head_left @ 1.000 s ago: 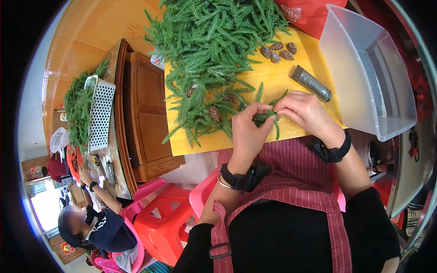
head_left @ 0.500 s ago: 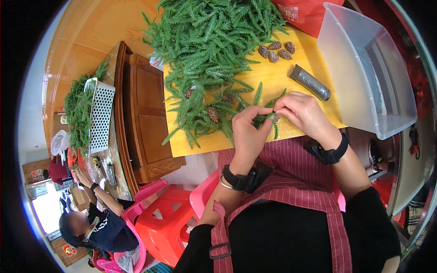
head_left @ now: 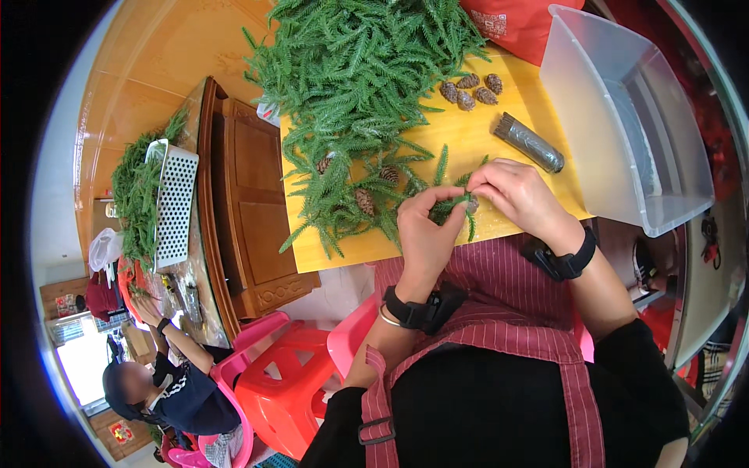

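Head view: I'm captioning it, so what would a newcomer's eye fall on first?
Probably the heap of green sprigs on the far left part of the yellow table. Next might come the clear bin at the table's right side, then the left hand and right hand, fingertips together on a sprig.

The red bag (head_left: 524, 37) bears a pale square code (head_left: 490, 24) and small print too blurred to read.

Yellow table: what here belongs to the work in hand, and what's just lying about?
Likely the work:
green sprig held by left hand and right hand
sprig pile
pine cones
possibly dark bundle

Probably just lying about:
clear plastic bin
red bag
red stool
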A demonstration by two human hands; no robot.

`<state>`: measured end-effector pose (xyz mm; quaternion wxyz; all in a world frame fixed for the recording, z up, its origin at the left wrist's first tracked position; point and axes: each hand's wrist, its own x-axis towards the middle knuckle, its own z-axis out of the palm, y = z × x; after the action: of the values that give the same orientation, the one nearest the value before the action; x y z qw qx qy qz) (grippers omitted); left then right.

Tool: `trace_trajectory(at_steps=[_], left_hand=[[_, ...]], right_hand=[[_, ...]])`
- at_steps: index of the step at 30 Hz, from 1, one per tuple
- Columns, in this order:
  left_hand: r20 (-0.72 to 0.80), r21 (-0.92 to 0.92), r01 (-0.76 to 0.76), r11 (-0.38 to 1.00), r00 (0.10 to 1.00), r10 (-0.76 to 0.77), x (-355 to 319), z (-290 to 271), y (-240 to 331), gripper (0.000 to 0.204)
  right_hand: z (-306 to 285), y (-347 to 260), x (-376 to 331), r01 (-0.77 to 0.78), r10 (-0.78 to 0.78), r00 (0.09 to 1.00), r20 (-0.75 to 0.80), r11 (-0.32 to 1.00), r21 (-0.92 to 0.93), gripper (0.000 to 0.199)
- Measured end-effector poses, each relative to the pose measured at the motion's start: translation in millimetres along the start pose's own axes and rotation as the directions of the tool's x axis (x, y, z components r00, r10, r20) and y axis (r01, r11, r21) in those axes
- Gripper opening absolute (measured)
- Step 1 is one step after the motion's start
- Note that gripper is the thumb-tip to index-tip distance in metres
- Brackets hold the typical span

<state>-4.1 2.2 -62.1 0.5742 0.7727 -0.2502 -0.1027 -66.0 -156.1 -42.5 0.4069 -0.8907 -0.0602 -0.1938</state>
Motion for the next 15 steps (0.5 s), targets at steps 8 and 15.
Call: trace_trajectory(at_steps=[8, 15], left_hand=[[0.005, 0.004, -0.031, 1.0, 1.0, 0.031, -0.6, 1.1, 0.0, 0.012], [0.0, 0.065, -0.137, 0.988, 0.99, 0.138, -0.6, -0.5, 0.3, 0.012]], right_hand=[[1.4, -1.2, 1.6, -0.057, 0.057, 0.998, 0.001, 0.998, 0.023, 0.007], [-5.3, -1.4, 7.0, -0.093, 0.092, 0.991, 0.101, 0.996, 0.007, 0.007]])
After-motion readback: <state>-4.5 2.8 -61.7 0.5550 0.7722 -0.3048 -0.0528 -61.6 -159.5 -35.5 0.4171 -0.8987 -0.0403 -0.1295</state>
